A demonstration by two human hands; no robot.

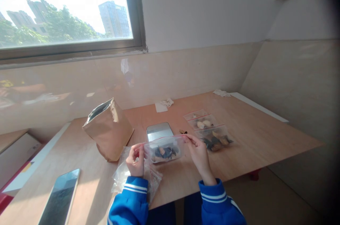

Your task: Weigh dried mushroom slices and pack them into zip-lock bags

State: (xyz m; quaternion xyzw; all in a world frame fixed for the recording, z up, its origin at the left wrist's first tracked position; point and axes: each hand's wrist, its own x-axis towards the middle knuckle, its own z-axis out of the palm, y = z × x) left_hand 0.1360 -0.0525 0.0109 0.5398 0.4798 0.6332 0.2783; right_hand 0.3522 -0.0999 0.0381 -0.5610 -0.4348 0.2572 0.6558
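Between my two hands is a clear zip bag [164, 149] with a red seal line and dark, dried-looking pieces inside. My left hand [135, 159] pinches its top left corner, while my right hand [198, 152] pinches the top right corner. Just behind the bag lies a flat device with a shiny top [159, 131], partly covered by it. Under and beside my left hand is a heap of clear plastic bags [120, 175]. A small brown piece [183, 131] rests on the table near my right fingertips.
Right of my hands lie several filled zip bags [216, 140], holding dark and pale pieces. An open brown paper bag [108, 133] stands at the left. A phone [60, 196] lies near the front left. Crumpled tissue [167, 102] is on the wooden table [255, 129] by the wall.
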